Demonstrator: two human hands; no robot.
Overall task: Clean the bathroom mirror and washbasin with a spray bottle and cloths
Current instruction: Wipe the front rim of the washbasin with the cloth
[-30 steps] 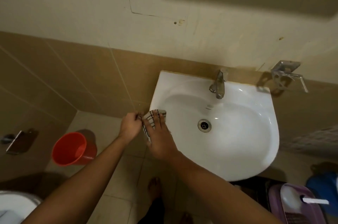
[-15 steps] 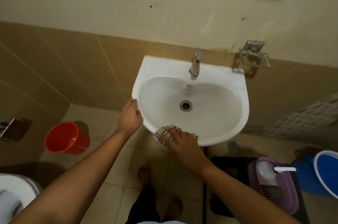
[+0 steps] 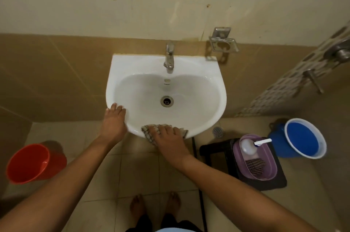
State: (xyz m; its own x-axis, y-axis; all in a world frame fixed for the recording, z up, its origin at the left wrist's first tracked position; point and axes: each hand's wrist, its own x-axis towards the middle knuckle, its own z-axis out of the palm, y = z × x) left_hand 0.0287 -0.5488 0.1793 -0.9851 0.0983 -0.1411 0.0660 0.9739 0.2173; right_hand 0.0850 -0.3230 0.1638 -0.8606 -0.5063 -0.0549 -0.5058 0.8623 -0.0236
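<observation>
Checked cloth lying on my basin's front rim

The white ceramic wall-hung washbasin is sitting empty, and the crumpled white cloth with dark checks is draping over its near edge, while the white spray bottle is lying in a tub beside a darker striped cloth.

My own body, seen from above

Both my forearms are bare from the bottom edge of the view to the wrists, with no sleeves, watch, bracelet or rings that I can see. My left hand and my right hand wear no gloves. My fingernails look short and plain, though they are too small to judge closely. Below them my two feet are bare, with no shoes or sandals. Dark trousers cover my legs down to the ankles. At the very bottom edge shows a small strip of my light blue top.
</observation>
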